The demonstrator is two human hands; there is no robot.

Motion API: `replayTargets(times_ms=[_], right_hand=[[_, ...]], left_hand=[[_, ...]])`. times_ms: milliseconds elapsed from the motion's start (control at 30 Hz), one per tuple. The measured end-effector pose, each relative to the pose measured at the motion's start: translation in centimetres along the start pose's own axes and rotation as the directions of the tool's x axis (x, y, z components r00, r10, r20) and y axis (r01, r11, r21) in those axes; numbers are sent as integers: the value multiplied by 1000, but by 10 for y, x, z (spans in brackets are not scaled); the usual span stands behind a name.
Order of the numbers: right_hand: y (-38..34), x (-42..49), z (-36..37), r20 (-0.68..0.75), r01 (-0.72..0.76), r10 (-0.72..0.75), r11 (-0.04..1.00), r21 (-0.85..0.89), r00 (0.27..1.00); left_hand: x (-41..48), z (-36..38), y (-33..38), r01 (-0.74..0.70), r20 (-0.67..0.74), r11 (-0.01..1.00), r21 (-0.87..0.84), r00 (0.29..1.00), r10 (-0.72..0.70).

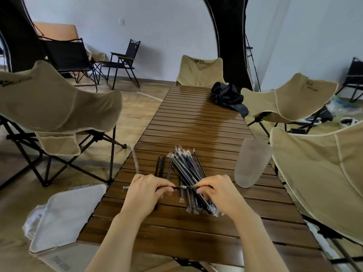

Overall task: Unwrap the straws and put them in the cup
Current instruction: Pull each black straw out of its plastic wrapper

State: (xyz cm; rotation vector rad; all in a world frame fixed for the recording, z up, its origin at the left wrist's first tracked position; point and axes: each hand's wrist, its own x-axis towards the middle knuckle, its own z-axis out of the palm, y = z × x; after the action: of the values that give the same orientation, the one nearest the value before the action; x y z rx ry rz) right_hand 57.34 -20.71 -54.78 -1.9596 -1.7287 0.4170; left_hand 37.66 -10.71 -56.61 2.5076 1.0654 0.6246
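Left hand (146,190) and right hand (217,191) each pinch an end of one wrapped black straw (183,187), level above the straw pile (188,171) on a slatted table (196,118); a steady outward pull should split its sleeve, with the frosted cup (252,161) standing near on the right.

Four beige fabric folding chairs (59,107) ring the table, and three black-framed folding chairs (123,61) stand further back. One frosted plastic cup (252,161). One black crumpled cloth bag (225,96). Bare black straws (162,166), looks like three. One empty clear wrapper (135,160). The pile of wrapped black straws (188,173) is too tangled to count, plus one single wrapped straw (184,187) pinched by two hands, left hand (145,193) and right hand (218,193).
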Motion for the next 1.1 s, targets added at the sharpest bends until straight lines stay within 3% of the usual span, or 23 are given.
replayTargets(times_ms=[233, 367, 467, 667, 800, 900, 967, 1100], right_hand=[[25, -9, -20, -100, -106, 108, 994, 23, 989], [39, -14, -24, -187, -144, 138, 989, -20, 973], [49, -17, -31, -304, -192, 185, 981, 7, 935], [50, -11, -18, -456, -258, 232, 966, 6, 859], [51, -13, -17, -604, -380, 334, 923, 55, 724], [39, -10, -7, -684, -473, 397, 877, 86, 612], [21, -2, 9, -632, -503, 454, 857, 115, 628], [-24, 19, 55, -419, -483, 447, 875, 22, 791]], left_hand=[[-7, -14, -17, 123, -25, 992, -22, 992, -123], [-12, -13, -23, 277, -169, 959, 62, 950, -263], [-18, -13, -34, 424, -303, 905, 26, 867, -397], [-16, -3, -27, 574, -366, 817, -57, 749, -552], [-19, 5, -34, 765, -359, 635, -111, 565, -743], [-19, 7, -35, 817, -318, 567, -110, 511, -799], [-18, 9, -33, 817, -315, 564, -121, 507, -802], [-18, 21, -32, 811, -281, 572, -120, 525, -803]])
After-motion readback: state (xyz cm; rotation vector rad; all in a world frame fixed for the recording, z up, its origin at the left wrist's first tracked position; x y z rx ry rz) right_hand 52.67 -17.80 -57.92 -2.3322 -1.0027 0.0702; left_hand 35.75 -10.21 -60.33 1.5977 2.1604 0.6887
